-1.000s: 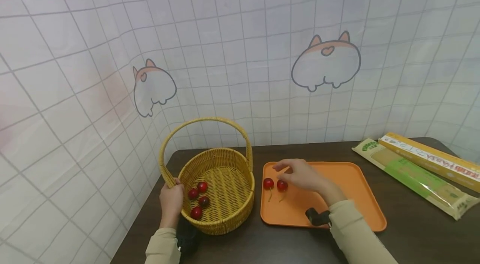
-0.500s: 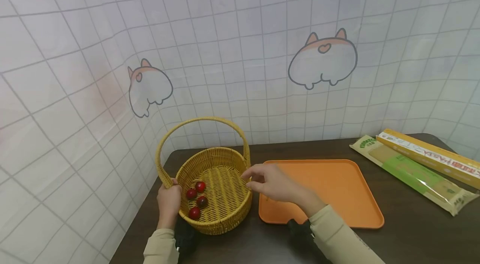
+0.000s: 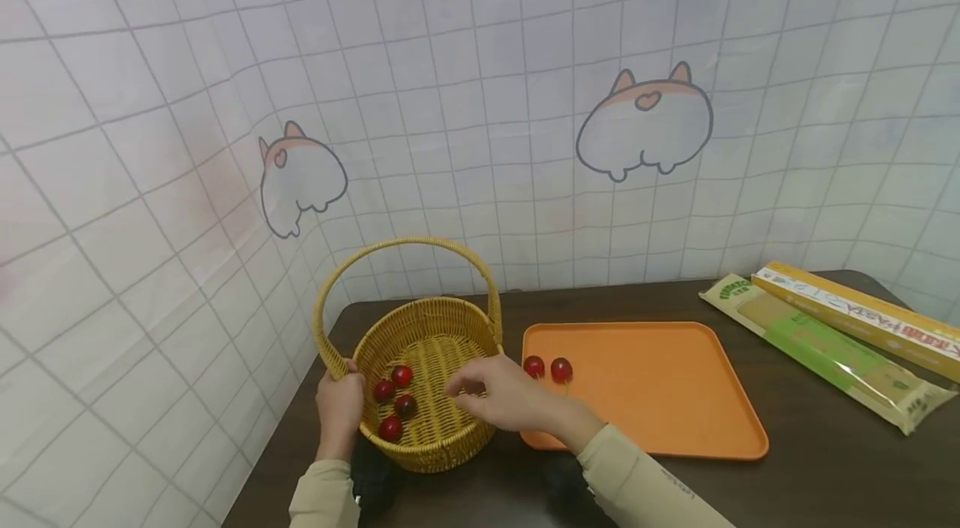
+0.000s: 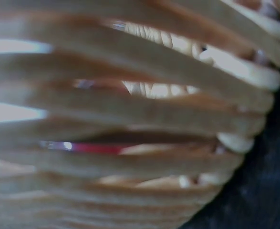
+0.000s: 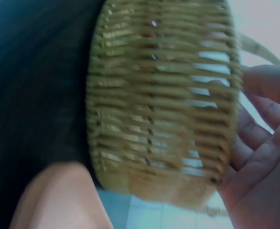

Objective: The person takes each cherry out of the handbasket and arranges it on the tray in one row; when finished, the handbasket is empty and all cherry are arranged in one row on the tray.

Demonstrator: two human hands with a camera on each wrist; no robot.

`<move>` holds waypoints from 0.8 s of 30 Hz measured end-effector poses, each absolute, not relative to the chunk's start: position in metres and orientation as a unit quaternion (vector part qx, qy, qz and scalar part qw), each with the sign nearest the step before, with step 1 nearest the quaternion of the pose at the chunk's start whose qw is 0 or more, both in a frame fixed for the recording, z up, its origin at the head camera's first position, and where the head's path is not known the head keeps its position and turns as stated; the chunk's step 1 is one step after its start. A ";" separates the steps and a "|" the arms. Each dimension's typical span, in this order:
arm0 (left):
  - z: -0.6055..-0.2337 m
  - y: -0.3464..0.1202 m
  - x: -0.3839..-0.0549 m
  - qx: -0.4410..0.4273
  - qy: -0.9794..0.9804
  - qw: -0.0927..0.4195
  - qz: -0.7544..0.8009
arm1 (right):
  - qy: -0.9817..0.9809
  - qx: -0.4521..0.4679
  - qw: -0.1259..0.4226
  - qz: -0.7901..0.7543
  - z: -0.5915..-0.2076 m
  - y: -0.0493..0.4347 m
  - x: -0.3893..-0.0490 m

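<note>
On the left, my left hand (image 3: 341,407) grips the yellow wicker basket (image 3: 431,457) at the foot of its tall arched handle. Several red cherries (image 3: 402,376) lie in the left part of the basket. My right hand (image 3: 510,395) reaches over the basket's right rim, thumb and forefinger bent toward each other; whether something is between the fingertips is hidden. In the right wrist view, the basket wall (image 5: 168,105) covers those fingertips. Two cherries with stems (image 3: 562,370) lie on the left end of the orange tray (image 3: 645,395). Woven strands (image 4: 130,109) fill the left wrist view.
A green and clear pasta packet (image 3: 825,353) and a yellow pasta box (image 3: 862,316) lie at the right of the dark table (image 3: 480,503). Behind stands a white grid-patterned cloth (image 3: 480,136) with cartoon drawings.
My right hand has moved left from above the tray to over the basket. The two cherries on the tray show again beside its wrist. My left hand keeps its grip on the basket.
</note>
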State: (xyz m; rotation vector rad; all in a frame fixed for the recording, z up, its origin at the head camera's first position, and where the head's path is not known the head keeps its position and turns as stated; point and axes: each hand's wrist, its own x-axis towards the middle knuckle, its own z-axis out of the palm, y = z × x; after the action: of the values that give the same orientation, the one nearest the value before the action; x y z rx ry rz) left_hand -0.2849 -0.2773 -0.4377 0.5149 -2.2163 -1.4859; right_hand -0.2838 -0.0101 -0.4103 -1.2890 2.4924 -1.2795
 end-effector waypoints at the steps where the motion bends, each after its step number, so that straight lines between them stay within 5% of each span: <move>1: -0.438 -0.278 -0.285 0.186 -0.797 0.211 -0.535 | 0.809 -0.426 0.032 -0.404 -0.411 -0.014 -0.285; 10: -0.438 -0.277 -0.285 0.191 -0.795 0.214 -0.535 | 0.783 -0.434 0.108 -0.432 -0.407 -0.042 -0.295; 17: -0.435 -0.278 -0.283 0.194 -0.797 0.211 -0.532 | 0.839 -0.425 0.062 -0.336 -0.408 -0.063 -0.296; 24: -0.435 -0.278 -0.284 0.196 -0.796 0.210 -0.533 | 0.851 -0.418 0.077 -0.309 -0.412 -0.080 -0.299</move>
State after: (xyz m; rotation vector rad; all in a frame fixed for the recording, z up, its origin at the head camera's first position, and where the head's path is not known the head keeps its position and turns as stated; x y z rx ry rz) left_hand -0.2845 -0.2778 -0.4351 0.5449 -2.2116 -1.4829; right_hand -0.2991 -0.0800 -0.4118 -1.2518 2.5502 -0.9262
